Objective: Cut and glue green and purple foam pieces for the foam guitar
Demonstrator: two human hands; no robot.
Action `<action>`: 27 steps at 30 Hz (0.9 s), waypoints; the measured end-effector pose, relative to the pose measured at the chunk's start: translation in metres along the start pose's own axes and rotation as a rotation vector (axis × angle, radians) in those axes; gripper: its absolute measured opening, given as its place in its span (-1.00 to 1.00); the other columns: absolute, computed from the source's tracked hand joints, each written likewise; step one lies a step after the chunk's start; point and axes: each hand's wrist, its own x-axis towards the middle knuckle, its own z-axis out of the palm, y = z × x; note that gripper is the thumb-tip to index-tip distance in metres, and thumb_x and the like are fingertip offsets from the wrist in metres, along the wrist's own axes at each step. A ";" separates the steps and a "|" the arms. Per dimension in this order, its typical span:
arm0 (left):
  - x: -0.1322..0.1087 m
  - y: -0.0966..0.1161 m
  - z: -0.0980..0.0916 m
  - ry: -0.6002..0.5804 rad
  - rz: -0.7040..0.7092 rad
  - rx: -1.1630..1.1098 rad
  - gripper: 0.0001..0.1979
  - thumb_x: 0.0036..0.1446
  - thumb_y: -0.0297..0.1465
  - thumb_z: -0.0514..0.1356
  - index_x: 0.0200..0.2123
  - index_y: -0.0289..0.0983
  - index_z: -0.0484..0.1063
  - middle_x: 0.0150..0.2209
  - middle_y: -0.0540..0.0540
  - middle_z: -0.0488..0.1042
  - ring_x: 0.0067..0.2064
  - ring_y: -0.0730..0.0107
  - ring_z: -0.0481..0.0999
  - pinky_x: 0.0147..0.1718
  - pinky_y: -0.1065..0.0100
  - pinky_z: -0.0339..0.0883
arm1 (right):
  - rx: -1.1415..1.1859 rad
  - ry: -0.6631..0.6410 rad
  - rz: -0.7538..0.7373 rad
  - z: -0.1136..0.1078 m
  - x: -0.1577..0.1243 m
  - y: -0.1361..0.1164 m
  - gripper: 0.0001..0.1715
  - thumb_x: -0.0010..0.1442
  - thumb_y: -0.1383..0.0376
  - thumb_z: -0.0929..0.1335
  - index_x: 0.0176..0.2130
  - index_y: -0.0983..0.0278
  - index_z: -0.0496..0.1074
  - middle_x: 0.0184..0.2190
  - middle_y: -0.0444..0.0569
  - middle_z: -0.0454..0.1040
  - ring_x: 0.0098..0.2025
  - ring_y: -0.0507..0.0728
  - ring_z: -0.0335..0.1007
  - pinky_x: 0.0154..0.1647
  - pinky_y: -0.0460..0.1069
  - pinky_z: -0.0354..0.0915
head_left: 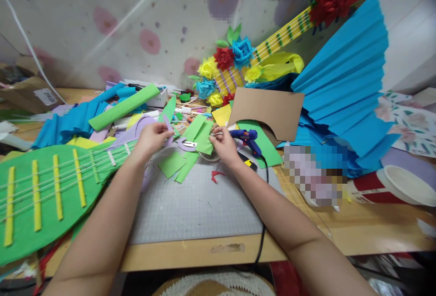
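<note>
My left hand [152, 137] is closed in a pinch on a strip of lilac paper [168, 127] above the grey cutting mat [197, 205]. My right hand [223, 147] is closed too, fingers pinched on something thin I cannot make out, beside a piece of green paper [201, 135]. More green paper pieces [177, 165] and a lilac scrap [186, 144] lie between the hands. A blue glue gun [248, 139] rests just right of my right hand, its black cord [263, 223] running off the table's front edge.
A green paper guitar [44, 191] with yellow frets fills the left. A cardboard sheet [269, 107], a blue pleated paper fan [344, 87], a yellow guitar with paper flowers [235, 64] and paper cups [388, 187] stand behind and to the right. Crepe rolls clutter the back left.
</note>
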 end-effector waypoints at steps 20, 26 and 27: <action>-0.009 -0.004 0.027 -0.365 0.152 0.232 -0.70 -0.13 -0.23 0.24 -0.31 -0.27 0.49 -0.47 -0.03 0.51 -0.45 0.38 0.46 -0.44 0.38 0.27 | 0.027 -0.286 -0.074 0.016 -0.013 -0.014 -0.77 0.05 0.23 0.31 -0.24 0.23 0.34 -0.33 -0.08 0.48 -0.27 0.08 0.42 -0.19 0.01 0.32; -0.012 0.003 0.006 -0.219 0.199 0.441 -0.65 -0.07 -0.14 0.18 -0.26 -0.24 0.41 -0.28 -0.09 0.52 -0.27 0.29 0.49 -0.31 0.34 0.30 | 0.063 -0.158 -0.017 0.012 -0.010 -0.011 -0.81 -0.02 0.22 0.33 -0.35 0.24 0.29 -0.43 -0.15 0.39 -0.35 0.05 0.35 -0.27 -0.03 0.28; -0.012 0.004 0.002 -0.218 0.158 0.547 -0.64 -0.10 -0.12 0.20 -0.28 -0.23 0.40 -0.27 -0.10 0.52 -0.26 0.26 0.49 -0.31 0.33 0.30 | 0.039 -0.126 -0.019 0.011 -0.009 -0.011 -0.82 -0.02 0.22 0.32 -0.37 0.24 0.28 -0.44 -0.15 0.37 -0.37 0.04 0.32 -0.29 -0.04 0.27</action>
